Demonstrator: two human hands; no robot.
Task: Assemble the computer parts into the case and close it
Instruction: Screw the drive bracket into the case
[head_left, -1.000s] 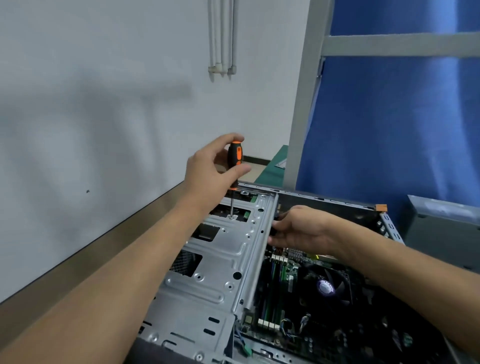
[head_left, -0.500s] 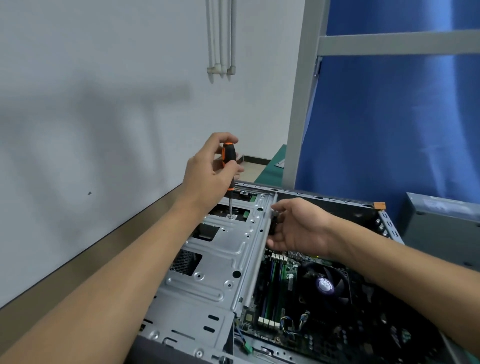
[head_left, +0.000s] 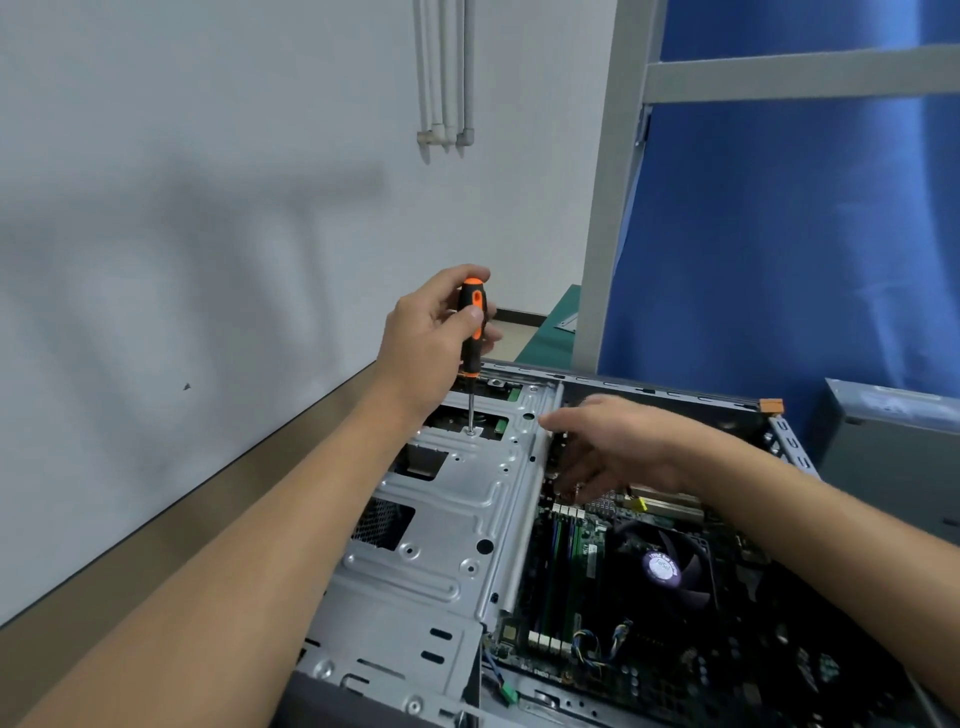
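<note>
Case (head_left: 717, 401): open, holds motherboard (head_left: 587, 540), fan (head_left: 680, 592), drive bracket (head_left: 457, 519).
Fan label (head_left: 661, 568): unreadable.
Left hand (head_left: 426, 338): fingers wrapped around screwdriver (head_left: 471, 332).
Right hand (head_left: 613, 441): fingers spread, empty.

— Any writing you can make out?
— Only on the round purple sticker (head_left: 661, 568) at the hub of the cooler fan (head_left: 693, 592). It has pale print, too blurred to read.
— And the motherboard (head_left: 584, 535)?
— Small white markings beside the memory slots, too small to tell.
</note>
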